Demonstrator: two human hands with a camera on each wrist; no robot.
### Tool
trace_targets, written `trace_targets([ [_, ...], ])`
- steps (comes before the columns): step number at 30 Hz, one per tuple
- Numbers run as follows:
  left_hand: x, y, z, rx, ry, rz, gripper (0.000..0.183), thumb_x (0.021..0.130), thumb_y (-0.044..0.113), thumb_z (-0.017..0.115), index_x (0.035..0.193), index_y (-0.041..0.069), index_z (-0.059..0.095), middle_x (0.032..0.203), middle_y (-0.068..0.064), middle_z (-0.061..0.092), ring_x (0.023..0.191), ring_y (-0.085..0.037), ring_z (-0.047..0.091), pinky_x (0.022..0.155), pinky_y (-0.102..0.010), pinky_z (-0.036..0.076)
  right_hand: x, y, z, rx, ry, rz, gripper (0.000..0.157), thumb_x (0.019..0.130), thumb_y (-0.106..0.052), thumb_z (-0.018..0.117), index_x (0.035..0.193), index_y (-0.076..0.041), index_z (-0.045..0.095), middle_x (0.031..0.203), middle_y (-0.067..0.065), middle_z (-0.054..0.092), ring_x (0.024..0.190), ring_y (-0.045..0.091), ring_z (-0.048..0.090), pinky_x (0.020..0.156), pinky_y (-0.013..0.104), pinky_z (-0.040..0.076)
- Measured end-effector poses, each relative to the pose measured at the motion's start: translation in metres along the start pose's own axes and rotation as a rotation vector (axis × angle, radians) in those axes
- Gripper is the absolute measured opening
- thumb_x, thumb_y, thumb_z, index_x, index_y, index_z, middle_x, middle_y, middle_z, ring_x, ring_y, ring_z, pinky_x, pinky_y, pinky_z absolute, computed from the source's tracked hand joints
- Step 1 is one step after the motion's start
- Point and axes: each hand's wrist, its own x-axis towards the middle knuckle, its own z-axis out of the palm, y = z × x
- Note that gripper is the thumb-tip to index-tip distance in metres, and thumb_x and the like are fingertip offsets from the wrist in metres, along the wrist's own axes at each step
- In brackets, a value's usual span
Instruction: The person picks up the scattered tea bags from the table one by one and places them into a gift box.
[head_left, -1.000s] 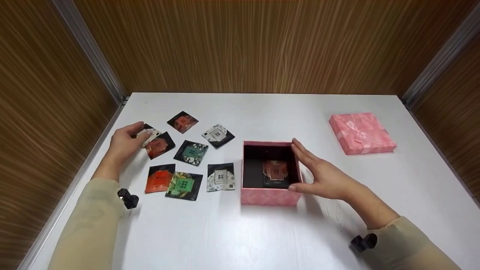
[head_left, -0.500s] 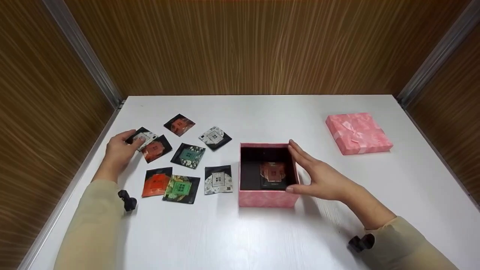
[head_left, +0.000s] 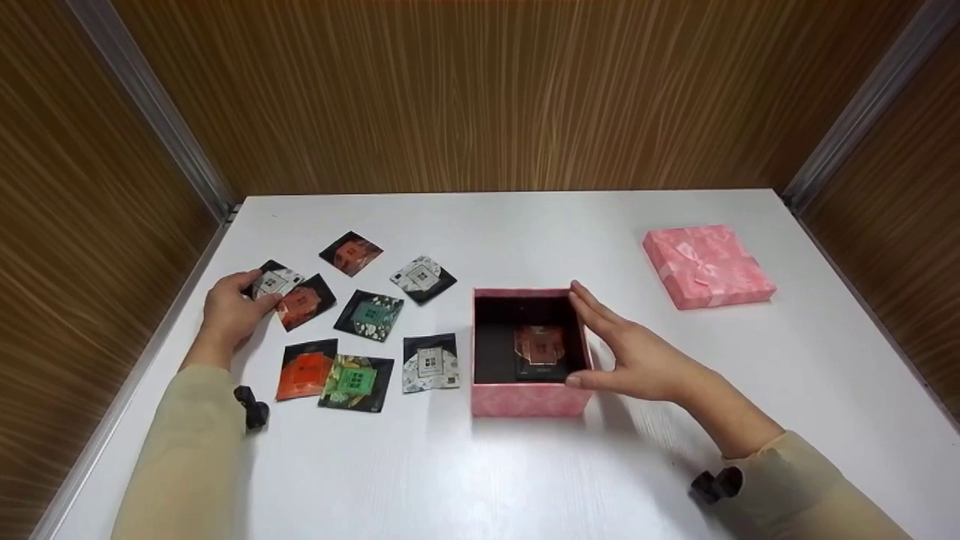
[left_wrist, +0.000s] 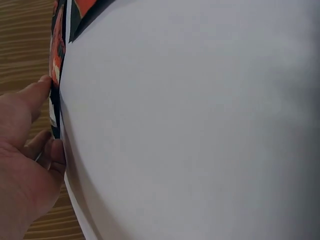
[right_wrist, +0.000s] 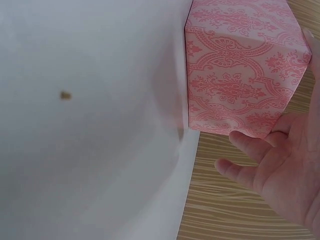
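Observation:
My left hand (head_left: 232, 307) is at the far left of the sachets, thumb and fingers at opposite edges of a black-and-white sachet (head_left: 276, 278), which it pinches. That sachet meets a black-and-rust sachet (head_left: 306, 302). In the left wrist view the thumb lies at one face and the fingertips curl at the lower end. My right hand (head_left: 637, 356) holds the right side of an uncovered pink box (head_left: 529, 401), thumb at the near corner, fingers along the far corner. One dark red sachet (head_left: 540, 349) lies inside on the black lining. The right wrist view shows the box's patterned outer wall (right_wrist: 235, 82).
Between left hand and box lie several more sachets: red (head_left: 351, 253), white (head_left: 424, 280), dark green (head_left: 369, 315), orange (head_left: 306, 371), bright green (head_left: 356, 382) and grey-white (head_left: 430, 364). The pink lid (head_left: 709, 266) with its bow sits back right. Wood-grain panels (head_left: 480, 97) enclose the white table.
My left hand has drawn slightly back to the left, uncovering more of the black-and-white sachet. The right hand keeps its place on the box. The head view has shifted a little.

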Motion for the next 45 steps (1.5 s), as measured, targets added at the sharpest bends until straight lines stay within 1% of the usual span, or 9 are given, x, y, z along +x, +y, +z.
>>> trace_targets([
  [11,-0.003,0.002,-0.002,0.043,-0.013,-0.083,0.076,0.102,0.019,0.071,0.163,-0.004,0.031,0.162,-0.039,0.029,0.152,-0.055,0.026,0.124,-0.061,0.023,0.0,-0.002,-0.001,0.004,-0.005,-0.002,0.111,0.091,-0.06,0.077,0.171,-0.013,0.016,0.178,0.001,0.009,0.152,0.031,0.039,0.117,0.057,0.039],
  [16,-0.006,0.004,-0.003,0.042,-0.01,-0.057,0.077,0.101,0.019,0.073,0.161,-0.007,0.032,0.159,-0.039,0.035,0.15,-0.054,0.03,0.123,-0.06,0.025,0.0,-0.002,-0.001,0.013,-0.01,0.001,0.111,0.092,-0.059,0.077,0.171,-0.013,0.015,0.178,0.001,0.008,0.153,0.031,0.036,0.118,0.057,0.038],
  [21,-0.006,0.004,-0.002,0.041,0.028,-0.009,0.079,0.097,0.014,0.077,0.159,-0.01,0.035,0.154,-0.042,0.029,0.143,-0.055,0.033,0.122,-0.06,0.027,-0.001,-0.001,0.0,0.01,-0.006,-0.002,0.111,0.092,-0.059,0.078,0.171,-0.013,0.016,0.178,0.002,0.008,0.153,0.031,0.037,0.117,0.058,0.038],
  [26,-0.005,0.003,-0.002,0.028,0.045,-0.033,0.08,0.096,0.011,0.078,0.161,-0.006,0.035,0.153,-0.04,0.026,0.142,-0.054,0.035,0.122,-0.059,0.029,-0.001,-0.001,0.0,0.013,-0.009,0.003,0.111,0.091,-0.059,0.078,0.171,-0.012,0.016,0.178,0.004,0.009,0.153,0.032,0.037,0.118,0.058,0.038],
  [32,-0.008,0.006,-0.008,-0.03,0.054,-0.027,0.074,0.097,0.001,0.072,0.162,-0.002,0.037,0.154,-0.042,0.033,0.14,-0.051,0.041,0.119,-0.058,0.036,-0.001,-0.001,0.0,0.017,-0.014,0.001,0.111,0.091,-0.058,0.079,0.171,-0.012,0.016,0.178,0.0,0.007,0.153,0.032,0.036,0.118,0.057,0.038],
  [35,-0.012,0.014,-0.014,-0.108,0.047,-0.021,0.07,0.1,-0.002,0.067,0.163,0.003,0.038,0.155,-0.035,0.042,0.137,-0.044,0.047,0.111,-0.049,0.047,0.0,-0.001,0.0,0.017,-0.015,0.001,0.111,0.091,-0.058,0.079,0.171,-0.013,0.016,0.178,-0.001,0.007,0.152,0.032,0.038,0.117,0.057,0.039],
  [38,-0.016,0.026,-0.021,-0.144,0.058,-0.011,0.064,0.102,0.001,0.064,0.163,0.008,0.043,0.148,-0.028,0.051,0.128,-0.034,0.052,0.097,-0.029,0.052,-0.001,-0.001,0.0,0.018,-0.013,0.002,0.111,0.091,-0.058,0.079,0.171,-0.014,0.016,0.178,0.0,0.007,0.153,0.032,0.038,0.117,0.058,0.039],
  [41,-0.017,0.039,-0.027,-0.104,0.099,0.041,0.057,0.102,0.004,0.067,0.157,0.008,0.052,0.138,-0.025,0.059,0.119,-0.029,0.056,0.083,-0.015,0.047,-0.001,-0.001,0.0,0.02,-0.011,0.004,0.111,0.091,-0.058,0.079,0.171,-0.013,0.016,0.178,0.0,0.007,0.154,0.032,0.036,0.118,0.058,0.037],
  [45,-0.018,0.061,-0.03,-0.047,0.138,0.128,0.051,0.101,0.007,0.07,0.151,0.007,0.06,0.132,-0.024,0.066,0.109,-0.025,0.062,0.072,-0.01,0.046,0.0,-0.001,0.0,0.021,-0.012,0.01,0.111,0.091,-0.058,0.078,0.171,-0.012,0.016,0.178,-0.002,0.007,0.155,0.03,0.034,0.12,0.057,0.036],
])
